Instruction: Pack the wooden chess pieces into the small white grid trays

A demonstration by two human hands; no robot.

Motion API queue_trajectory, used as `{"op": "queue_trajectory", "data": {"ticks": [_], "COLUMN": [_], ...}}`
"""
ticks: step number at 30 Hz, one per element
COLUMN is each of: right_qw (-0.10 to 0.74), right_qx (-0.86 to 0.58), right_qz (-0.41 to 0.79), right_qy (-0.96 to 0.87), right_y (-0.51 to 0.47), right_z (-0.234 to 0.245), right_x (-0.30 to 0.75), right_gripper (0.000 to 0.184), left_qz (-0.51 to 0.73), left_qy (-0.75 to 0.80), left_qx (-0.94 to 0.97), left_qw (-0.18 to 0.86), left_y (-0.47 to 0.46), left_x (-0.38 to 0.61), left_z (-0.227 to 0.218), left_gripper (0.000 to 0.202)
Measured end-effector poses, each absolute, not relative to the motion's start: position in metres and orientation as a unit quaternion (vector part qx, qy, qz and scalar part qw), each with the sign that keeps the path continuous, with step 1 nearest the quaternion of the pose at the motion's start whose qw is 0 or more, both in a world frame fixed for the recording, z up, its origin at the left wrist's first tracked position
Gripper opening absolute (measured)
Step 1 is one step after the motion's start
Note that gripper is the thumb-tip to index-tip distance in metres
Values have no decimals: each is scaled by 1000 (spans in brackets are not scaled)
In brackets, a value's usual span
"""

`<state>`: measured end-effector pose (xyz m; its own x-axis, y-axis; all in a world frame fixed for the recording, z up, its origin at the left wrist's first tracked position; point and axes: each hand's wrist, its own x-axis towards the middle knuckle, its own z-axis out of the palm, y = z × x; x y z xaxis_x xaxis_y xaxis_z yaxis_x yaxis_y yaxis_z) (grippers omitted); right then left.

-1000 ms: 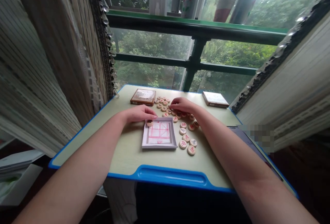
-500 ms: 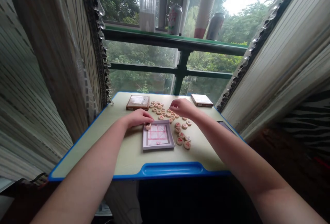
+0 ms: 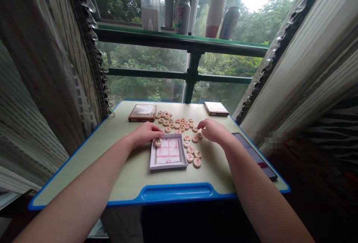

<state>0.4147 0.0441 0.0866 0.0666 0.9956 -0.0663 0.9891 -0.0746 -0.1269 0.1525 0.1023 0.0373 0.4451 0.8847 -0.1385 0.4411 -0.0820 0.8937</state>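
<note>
My left hand (image 3: pixel 148 132) rests at the far left corner of a shallow white box (image 3: pixel 168 168), its fingers closed on the rim. A red grid is drawn on the paper inside this box, and one round wooden xiangqi piece (image 3: pixel 158 142) lies in its far left corner. To the right of the box, my right hand (image 3: pixel 211 129) has its thumb and fingers curled around another xiangqi piece (image 3: pixel 199 135) on the table. Several more pieces (image 3: pixel 190 150) with red or dark characters are scattered beside and behind the box.
A brown flat box (image 3: pixel 142 112) lies at the table's far left, a pale one (image 3: pixel 216 109) at the far right. By my right forearm is a phone (image 3: pixel 256 157). Cans (image 3: pixel 182 16) and stacked cups (image 3: pixel 218 8) stand on the window ledge (image 3: pixel 167 38). Curtains flank the table (image 3: pixel 123 183).
My right hand has moved right and nearer, from the far group of pieces to one at the right. My left hand stays at the box corner. The view has shifted slightly, showing more phone.
</note>
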Motion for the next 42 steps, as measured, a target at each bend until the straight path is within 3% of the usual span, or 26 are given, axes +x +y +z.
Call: {"op": "queue_trajectory", "data": {"ticks": [4, 8, 16, 23, 30, 42], "right_qw": [-12, 7, 129, 217, 242, 359], "right_qx": [-720, -676, -661, -728, -703, -664], "right_qz": [54, 55, 53, 29, 44, 31], "right_qy": [-692, -735, -737, -649, -667, -655], "right_y": [40, 34, 34, 42, 40, 36], "right_z": [87, 86, 87, 89, 85, 86], "right_x": [412, 403, 398, 410, 402, 398], "right_gripper": [22, 28, 28, 29, 25, 23], "left_qz": [222, 215, 222, 97, 105, 111], "left_qy": [474, 446, 401, 348, 368, 328], "left_qx": [705, 731, 854, 919, 915, 932], "left_qw": [478, 471, 246, 159, 124, 112], "left_y": [104, 100, 84, 65, 63, 60], "left_x": [155, 152, 149, 154, 151, 154], "left_z": [35, 36, 53, 61, 63, 63], "left_gripper": [32, 34, 23, 24, 25, 13]}}
